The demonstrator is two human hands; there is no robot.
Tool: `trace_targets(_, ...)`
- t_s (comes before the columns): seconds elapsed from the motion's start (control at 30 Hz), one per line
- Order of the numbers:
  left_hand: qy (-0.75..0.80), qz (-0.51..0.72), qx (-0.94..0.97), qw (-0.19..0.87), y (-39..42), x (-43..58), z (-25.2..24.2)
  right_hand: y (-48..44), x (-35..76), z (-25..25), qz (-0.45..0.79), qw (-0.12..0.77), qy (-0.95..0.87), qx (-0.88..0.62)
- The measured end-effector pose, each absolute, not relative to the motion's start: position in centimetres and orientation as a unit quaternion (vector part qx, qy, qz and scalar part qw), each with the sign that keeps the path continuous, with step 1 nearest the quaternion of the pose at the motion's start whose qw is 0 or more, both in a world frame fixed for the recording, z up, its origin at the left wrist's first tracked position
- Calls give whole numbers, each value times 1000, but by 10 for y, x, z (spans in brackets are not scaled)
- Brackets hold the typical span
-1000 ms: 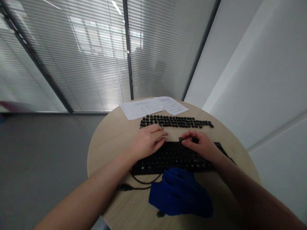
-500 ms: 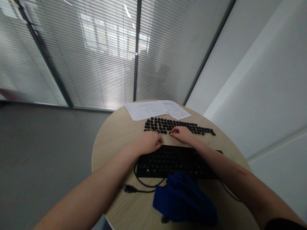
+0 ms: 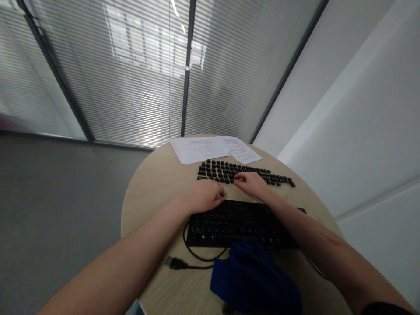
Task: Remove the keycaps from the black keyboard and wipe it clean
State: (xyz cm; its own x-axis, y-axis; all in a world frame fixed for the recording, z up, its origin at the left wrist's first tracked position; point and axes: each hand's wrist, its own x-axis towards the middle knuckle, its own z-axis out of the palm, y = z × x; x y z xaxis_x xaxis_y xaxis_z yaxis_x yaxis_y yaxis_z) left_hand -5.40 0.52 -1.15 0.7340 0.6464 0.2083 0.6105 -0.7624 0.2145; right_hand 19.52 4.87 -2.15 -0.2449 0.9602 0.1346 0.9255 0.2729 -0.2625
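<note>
Loose black keycaps (image 3: pixel 220 174) lie in rows on the round table, behind a black keyboard (image 3: pixel 243 224). My right hand (image 3: pixel 250 183) is among the front keycaps, thumb and forefinger pinched at one of them; that keycap is mostly hidden by the fingers. At the keyboard's far left corner rests my left hand (image 3: pixel 206 196), its fingers curled in and the thumb close to the forefinger. Whatever lies between those fingers, if anything, is too small to make out. My right forearm crosses over the keyboard's right part and covers some of it.
In front of the keyboard a crumpled blue cloth (image 3: pixel 254 280) covers part of a black cable, whose USB plug (image 3: pixel 176 263) lies to the left. Printed sheets of paper (image 3: pixel 198 149) lie at the far edge of the wooden table (image 3: pixel 147 192). Behind stands a glass partition with blinds (image 3: pixel 138 87).
My right hand has shifted very slightly along the front row of keycaps. My left hand has hardly moved, and the head view has tilted a little.
</note>
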Motion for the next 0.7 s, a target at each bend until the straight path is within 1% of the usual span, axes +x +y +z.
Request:
trace_targets(0.07, 338, 147, 927, 66, 5, -54, -12, 40, 200, -15, 54, 153, -789, -592)
trace_targets(0.13, 332, 154, 928, 67, 6, -53, -13, 28, 207, -9, 56, 199, -791, -575)
trace_targets(0.2, 323, 156, 931, 70, 7, -52, -14, 12, 217, -3, 95, 275, -775, -562)
trace_targets(0.3, 307, 158, 936, 72, 9, -51, -15, -19, 230, 3, 200, 404, -704, -548)
trace_targets(0.37, 293, 163, 940, 71, 10, -50, -16, -43, 234, 4, 227, 466, -666, -536)
trace_targets(0.43, 282, 171, 941, 73, 8, -49, -16, -64, 236, 2, 244, 490, -647, -531)
trace_targets(0.6, 286, 170, 940, 77, -9, -42, -10, -88, 233, -10, 402, 508, -588, -485)
trace_targets(0.7, 275, 166, 943, 86, -19, -37, -8, -87, 232, -13, 456, 491, -582, -460)
